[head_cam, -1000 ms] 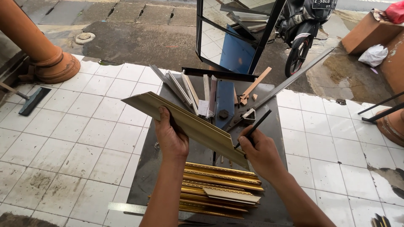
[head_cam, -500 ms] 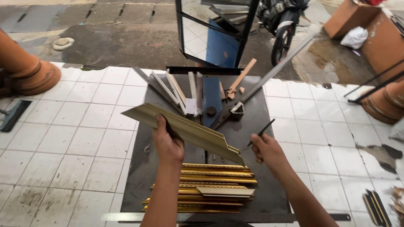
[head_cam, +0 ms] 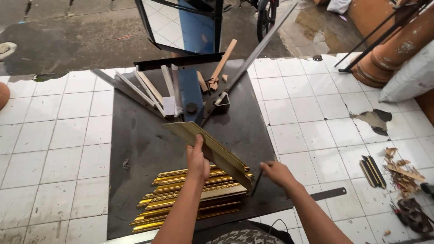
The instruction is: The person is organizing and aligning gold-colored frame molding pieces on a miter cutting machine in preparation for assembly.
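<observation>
- the left hand [head_cam: 197, 159], just below the middle of the frame, is wrapped shut around a length of pale gold moulding [head_cam: 209, 151], holding it tilted so it runs from the centre down toward the lower right.
- the right hand [head_cam: 276, 173], lower right of centre, is pinched closed on a thin dark pencil-like tool [head_cam: 257, 184], whose tip points down toward the lower end of the moulding.
- under both hands, in the lower middle, lies a stack of gold ornate frame strips [head_cam: 192, 199] on the dark counter [head_cam: 144, 144], a flat sheet laid over the white tiled floor [head_cam: 49, 149].
- at the upper middle sits a blue metal cutter block [head_cam: 190, 90] with loose offcuts [head_cam: 149, 88] fanned to its left and small wood scraps [head_cam: 217, 72] to its right.
- a long grey metal bar [head_cam: 257, 47] leans away toward the top of the frame.
- risk, as i judge it: the moulding is gripped by one hand near its middle, so its free ends could swing or dip and knock the stacked strips out of line.
- the tool tip is near the finished face; a slip could scratch the gilding or put a mark in the wrong spot.
- the offcuts close by could snag the raised end.
</observation>
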